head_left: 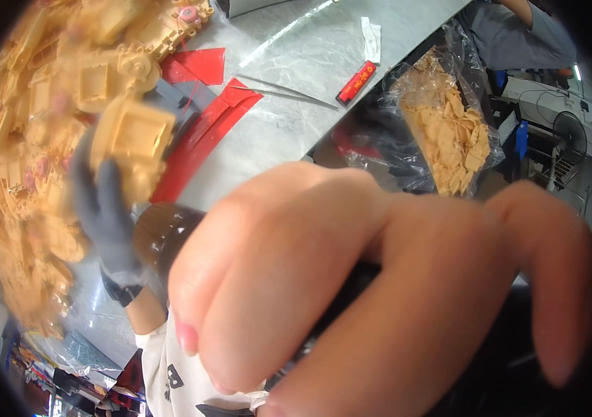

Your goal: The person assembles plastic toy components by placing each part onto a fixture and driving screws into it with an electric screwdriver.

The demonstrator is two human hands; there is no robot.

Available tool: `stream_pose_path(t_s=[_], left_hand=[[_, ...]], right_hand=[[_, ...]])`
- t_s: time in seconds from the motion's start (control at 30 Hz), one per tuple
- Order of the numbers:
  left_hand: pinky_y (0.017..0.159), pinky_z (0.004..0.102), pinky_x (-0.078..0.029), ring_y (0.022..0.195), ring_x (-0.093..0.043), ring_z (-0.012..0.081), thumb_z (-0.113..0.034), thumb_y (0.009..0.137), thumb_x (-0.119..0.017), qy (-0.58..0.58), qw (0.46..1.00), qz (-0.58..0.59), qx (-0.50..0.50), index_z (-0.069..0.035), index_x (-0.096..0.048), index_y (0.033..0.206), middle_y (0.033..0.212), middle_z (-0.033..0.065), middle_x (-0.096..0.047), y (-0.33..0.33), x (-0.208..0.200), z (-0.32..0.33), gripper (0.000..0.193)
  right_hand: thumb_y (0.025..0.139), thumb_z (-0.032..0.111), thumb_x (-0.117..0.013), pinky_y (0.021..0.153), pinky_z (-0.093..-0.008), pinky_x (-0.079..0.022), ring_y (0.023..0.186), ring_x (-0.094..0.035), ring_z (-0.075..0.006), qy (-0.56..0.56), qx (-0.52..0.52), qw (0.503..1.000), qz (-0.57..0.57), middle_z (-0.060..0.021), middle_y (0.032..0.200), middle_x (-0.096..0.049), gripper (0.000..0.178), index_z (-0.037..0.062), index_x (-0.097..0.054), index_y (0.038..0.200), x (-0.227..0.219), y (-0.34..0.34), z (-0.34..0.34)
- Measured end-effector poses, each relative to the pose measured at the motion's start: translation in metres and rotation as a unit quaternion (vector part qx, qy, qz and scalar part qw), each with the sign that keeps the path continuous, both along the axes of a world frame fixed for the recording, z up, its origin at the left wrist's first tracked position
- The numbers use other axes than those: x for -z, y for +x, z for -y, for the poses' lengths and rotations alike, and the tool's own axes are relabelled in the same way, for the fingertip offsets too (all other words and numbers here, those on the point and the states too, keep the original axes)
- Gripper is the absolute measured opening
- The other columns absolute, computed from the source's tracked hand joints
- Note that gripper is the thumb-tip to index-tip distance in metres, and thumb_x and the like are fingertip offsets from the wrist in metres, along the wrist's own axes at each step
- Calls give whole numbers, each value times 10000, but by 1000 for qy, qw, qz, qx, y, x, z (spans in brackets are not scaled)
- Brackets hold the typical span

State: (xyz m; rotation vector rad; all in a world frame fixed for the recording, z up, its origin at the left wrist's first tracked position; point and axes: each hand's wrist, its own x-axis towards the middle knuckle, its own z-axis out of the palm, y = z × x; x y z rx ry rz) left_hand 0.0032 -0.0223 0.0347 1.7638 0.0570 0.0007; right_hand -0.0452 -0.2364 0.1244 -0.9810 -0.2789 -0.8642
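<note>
My left hand (109, 201), in a grey glove with a dark band at the wrist, has its fingers round a yellow moulded plastic part (133, 139) with a square recess. Both are blurred. Right behind it spreads a large heap of similar yellow plastic parts (31, 139), some with pink bits. Very close to the camera, my bare right hand (358, 264) fills the lower right with its fingers bent inward. Whatever it may grip is hidden. Between the two hands a dark brown glossy thing (160, 233) shows in part; I cannot tell what it is.
On the grey marbled table lie red sheets (202, 135), metal tweezers (289, 94), a red oblong item (356, 83) and a white strip (371, 39). Past the table's edge stands a clear bag of yellow pieces (445, 125). Another person's grey sleeve (525, 42) and a fan (569, 135) are farther right.
</note>
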Motion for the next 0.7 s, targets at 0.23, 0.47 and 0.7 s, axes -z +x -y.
stream_pose_path(t_s=[0.23, 0.47, 0.7], left_hand=[[876, 326, -432, 1025, -544, 278, -94, 906, -493, 344, 878, 319, 97, 27, -532, 1166, 1126, 162, -572, 36, 6, 2, 289], [962, 401, -372, 1115, -480, 317, -198, 559, -780, 450, 845, 231, 171, -48, -481, 1256, 1204, 149, -507, 21, -23, 8, 772], [930, 423, -412, 1086, -493, 335, -121, 495, -769, 349, 897, 230, 143, -63, -502, 1218, 1171, 131, -523, 11, -33, -16, 773]], right_hand=[[760, 365, -719, 498, -285, -419, 507, -479, -130, 3, -2, 1000, -12, 0, 735, -492, 611, 38, -411, 1173, 0, 6, 2], [809, 465, -621, 613, -325, -368, 588, -441, -135, 42, -91, 995, -11, -9, 763, -478, 557, 30, -465, 1120, 0, 16, -3], [828, 402, -618, 652, -307, -366, 626, -460, -144, 43, -69, 996, -35, -24, 769, -495, 476, 35, -495, 1106, 14, 24, 17]])
